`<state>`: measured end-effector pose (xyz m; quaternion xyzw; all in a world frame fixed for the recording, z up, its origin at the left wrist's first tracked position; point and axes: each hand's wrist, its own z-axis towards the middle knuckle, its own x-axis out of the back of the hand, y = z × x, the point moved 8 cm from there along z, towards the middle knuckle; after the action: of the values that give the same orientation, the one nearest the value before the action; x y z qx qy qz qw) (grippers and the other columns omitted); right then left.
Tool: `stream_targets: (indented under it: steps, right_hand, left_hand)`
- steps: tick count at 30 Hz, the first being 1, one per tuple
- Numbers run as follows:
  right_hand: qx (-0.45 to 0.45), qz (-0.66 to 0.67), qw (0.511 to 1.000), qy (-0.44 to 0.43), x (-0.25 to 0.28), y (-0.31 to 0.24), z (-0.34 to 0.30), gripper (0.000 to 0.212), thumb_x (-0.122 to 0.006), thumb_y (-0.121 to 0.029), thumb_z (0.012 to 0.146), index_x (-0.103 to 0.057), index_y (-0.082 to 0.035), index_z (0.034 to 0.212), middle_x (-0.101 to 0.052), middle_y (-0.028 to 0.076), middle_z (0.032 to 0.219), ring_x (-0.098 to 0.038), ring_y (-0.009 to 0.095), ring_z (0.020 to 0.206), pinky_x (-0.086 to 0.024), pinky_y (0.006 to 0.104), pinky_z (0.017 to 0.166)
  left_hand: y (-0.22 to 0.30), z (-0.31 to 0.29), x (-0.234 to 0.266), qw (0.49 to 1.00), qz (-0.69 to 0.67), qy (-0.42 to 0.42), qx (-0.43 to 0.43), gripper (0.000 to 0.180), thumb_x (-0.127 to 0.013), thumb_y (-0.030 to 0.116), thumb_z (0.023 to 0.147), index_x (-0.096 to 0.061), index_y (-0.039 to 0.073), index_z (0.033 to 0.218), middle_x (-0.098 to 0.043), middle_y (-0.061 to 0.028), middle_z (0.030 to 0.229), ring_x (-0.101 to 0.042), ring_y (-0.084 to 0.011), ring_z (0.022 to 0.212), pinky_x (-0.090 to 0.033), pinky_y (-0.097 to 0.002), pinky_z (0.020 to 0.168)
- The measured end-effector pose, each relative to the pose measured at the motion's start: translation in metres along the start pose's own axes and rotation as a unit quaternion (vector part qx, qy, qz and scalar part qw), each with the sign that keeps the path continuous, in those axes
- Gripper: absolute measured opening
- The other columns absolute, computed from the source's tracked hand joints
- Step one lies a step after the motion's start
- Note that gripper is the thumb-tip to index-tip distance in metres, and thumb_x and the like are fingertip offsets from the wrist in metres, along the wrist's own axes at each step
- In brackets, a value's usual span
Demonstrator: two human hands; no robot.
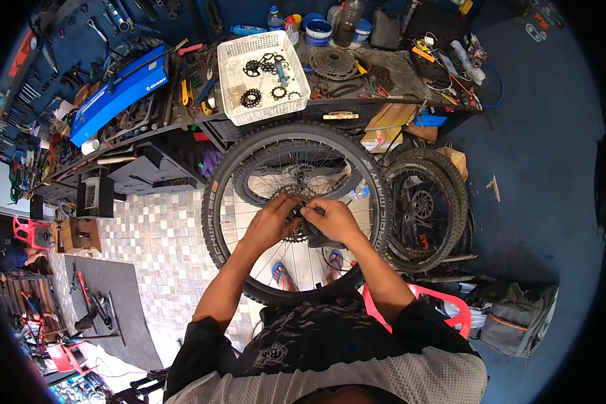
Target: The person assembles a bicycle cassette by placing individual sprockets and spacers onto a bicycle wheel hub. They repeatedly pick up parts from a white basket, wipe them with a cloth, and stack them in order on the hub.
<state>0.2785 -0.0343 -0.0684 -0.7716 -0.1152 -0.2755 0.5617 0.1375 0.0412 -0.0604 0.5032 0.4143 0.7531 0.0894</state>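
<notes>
A bicycle wheel with a black knobbly tyre (221, 145) stands before my body, its spoked face turned up toward me. At its hub sits a dark cassette of toothed sprockets (294, 236), partly covered by my fingers. My left hand (272, 221) lies over the cassette's left side with its fingers curled and closed. From the right, my right hand (332, 219) meets it, thumb and fingertips pinched together at the hub. Something small and dark shows between the fingertips, too hidden to name.
A white plastic basket (232, 108) with sprockets and small parts rests on the cluttered workbench (400, 82). Beside it lies a large cassette (334, 65). More wheels (451, 195) lean at the right near a grey bag (518, 321). A red plastic chair (451, 301) is close behind.
</notes>
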Motion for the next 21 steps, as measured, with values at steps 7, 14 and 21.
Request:
stream_targets:
  steps: [7, 14, 21]
  right_hand:
    - [-0.087, -0.058, 0.994, 0.004, 0.01, 0.072, -0.035, 0.039, -0.069, -0.047, 0.092, -0.077, -0.011, 0.106, -0.075, 0.018, 0.09, -0.073, 0.038, 0.09, -0.056, 0.0462, 0.081]
    - [-0.187, -0.087, 0.979, 0.001, 0.028, 0.117, -0.068, 0.041, -0.07, -0.049, 0.09, -0.076, -0.012, 0.107, -0.075, 0.019, 0.09, -0.073, 0.039, 0.091, -0.056, 0.0462, 0.082]
    - [-0.192, -0.095, 0.977, -0.008, 0.029, 0.11, -0.066, 0.039, -0.07, -0.049, 0.091, -0.076, -0.014, 0.107, -0.074, 0.019, 0.086, -0.073, 0.04, 0.089, -0.055, 0.0477, 0.08]
  left_hand:
    - [-0.085, -0.005, -0.072, 0.991, 0.07, -0.02, 0.111, 0.057, -0.084, 0.018, 0.078, -0.063, 0.01, 0.13, -0.061, -0.0147, 0.129, -0.06, -0.0368, 0.122, -0.055, -0.0463, 0.097]
    - [-0.113, -0.007, -0.114, 0.982, 0.134, -0.067, 0.117, 0.056, -0.083, 0.018, 0.078, -0.063, 0.014, 0.13, -0.06, -0.0117, 0.127, -0.054, -0.0331, 0.127, -0.054, -0.0448, 0.1]
    - [-0.11, -0.005, -0.112, 0.979, 0.143, -0.086, 0.113, 0.056, -0.083, 0.021, 0.078, -0.063, 0.011, 0.13, -0.06, -0.0117, 0.127, -0.055, -0.0336, 0.125, -0.055, -0.0455, 0.099]
